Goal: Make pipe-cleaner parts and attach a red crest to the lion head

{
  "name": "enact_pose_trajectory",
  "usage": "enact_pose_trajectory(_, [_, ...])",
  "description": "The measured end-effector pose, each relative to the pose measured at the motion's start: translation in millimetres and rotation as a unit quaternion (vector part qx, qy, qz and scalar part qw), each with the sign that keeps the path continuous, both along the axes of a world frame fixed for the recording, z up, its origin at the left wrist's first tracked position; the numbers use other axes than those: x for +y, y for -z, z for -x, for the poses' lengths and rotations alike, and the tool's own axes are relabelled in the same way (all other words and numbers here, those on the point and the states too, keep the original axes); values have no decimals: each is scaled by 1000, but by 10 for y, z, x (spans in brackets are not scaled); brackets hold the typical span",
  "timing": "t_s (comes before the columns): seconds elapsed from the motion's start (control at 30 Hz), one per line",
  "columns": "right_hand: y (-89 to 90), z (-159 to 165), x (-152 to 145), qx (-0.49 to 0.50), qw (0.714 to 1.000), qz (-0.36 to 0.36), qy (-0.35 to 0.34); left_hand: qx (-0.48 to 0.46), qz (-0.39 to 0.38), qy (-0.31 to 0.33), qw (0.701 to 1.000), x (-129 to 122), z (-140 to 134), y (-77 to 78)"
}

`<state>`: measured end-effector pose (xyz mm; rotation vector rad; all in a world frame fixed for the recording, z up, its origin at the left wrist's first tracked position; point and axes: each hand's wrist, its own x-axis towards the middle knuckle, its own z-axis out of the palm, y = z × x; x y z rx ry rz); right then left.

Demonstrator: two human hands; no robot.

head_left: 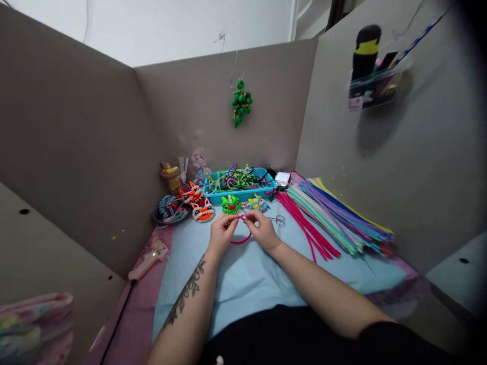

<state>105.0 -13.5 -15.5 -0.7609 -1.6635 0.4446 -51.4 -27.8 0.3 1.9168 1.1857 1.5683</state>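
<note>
My left hand (223, 232) and my right hand (262, 230) meet over the middle of the light blue cloth. Both pinch a red-pink pipe cleaner (242, 240), which loops down below my fingers; its upper part looks bent or twisted between the fingertips. Just behind my hands sits a green pipe-cleaner figure (230, 204) with a face. A yellow and blue figure (257, 203) lies beside it, partly behind my right hand. Close to the right hand's knuckles is a pair of scissors (280, 220), its blades partly hidden.
Bundled pipe cleaners (335, 218) and loose red-pink ones (304, 225) lie right. A blue tray (239, 195) of tangled stems stands behind. Orange-white figure (203, 210), dark bowl (162, 219) and glue gun (150, 261) with its cord are left. Grey panels (182, 111) surround the table.
</note>
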Motion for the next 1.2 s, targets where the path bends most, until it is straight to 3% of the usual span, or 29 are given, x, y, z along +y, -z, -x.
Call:
enact_pose_trajectory(0.67, [4, 27, -35, -60, 998, -30, -9, 88, -50, -19, 995, -69, -50, -5])
enact_pose_trajectory(1.2, [-19, 68, -62, -20, 999, 36, -18, 99, -59, -8, 993, -68, -48, -18])
